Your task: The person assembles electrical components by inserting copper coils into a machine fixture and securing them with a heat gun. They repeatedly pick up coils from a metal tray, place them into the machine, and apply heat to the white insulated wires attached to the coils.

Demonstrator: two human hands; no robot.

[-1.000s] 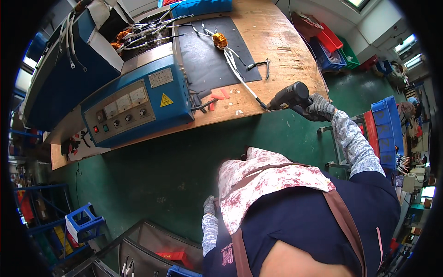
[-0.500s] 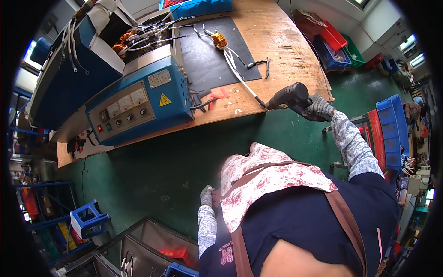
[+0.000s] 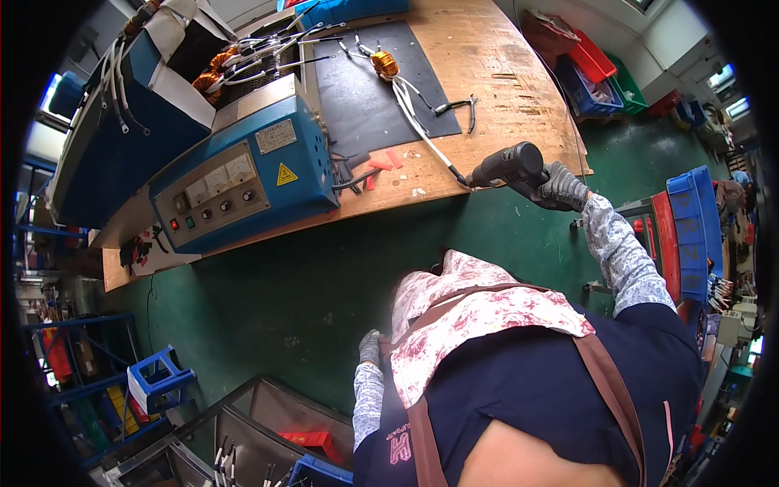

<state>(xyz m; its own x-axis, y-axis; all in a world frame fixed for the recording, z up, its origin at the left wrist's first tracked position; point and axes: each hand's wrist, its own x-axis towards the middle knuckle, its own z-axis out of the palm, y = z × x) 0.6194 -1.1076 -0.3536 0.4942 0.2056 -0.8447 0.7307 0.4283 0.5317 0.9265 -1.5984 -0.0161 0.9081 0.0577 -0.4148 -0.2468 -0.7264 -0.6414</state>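
Note:
My right hand [image 3: 564,187], in a grey glove, is wrapped round the handle of a black heat gun [image 3: 511,166]. The nozzle points left, close to the dark tip of a white cable at the workbench's front edge. That white sleeved cable [image 3: 441,156] runs back to a copper-wound ring coil [image 3: 385,65] on a black mat [image 3: 341,114]. Another lead from the coil, with a black end [image 3: 471,114], lies on the bench to the right. My left hand [image 3: 370,347], also gloved, hangs low beside the floral apron; its fingers are too small to read.
A blue machine with dials [image 3: 235,183] fills the bench's left side, with more coils [image 3: 213,75] behind it. Red and black tubing scraps [image 3: 373,169] lie near the bench edge. A blue stool [image 3: 158,377] stands at lower left; a blue crate [image 3: 690,235] stands at right.
The heat gun and my right hand stay almost in place, the nozzle still by the cable tip. My left hand has shifted slightly right. The view has moved a little.

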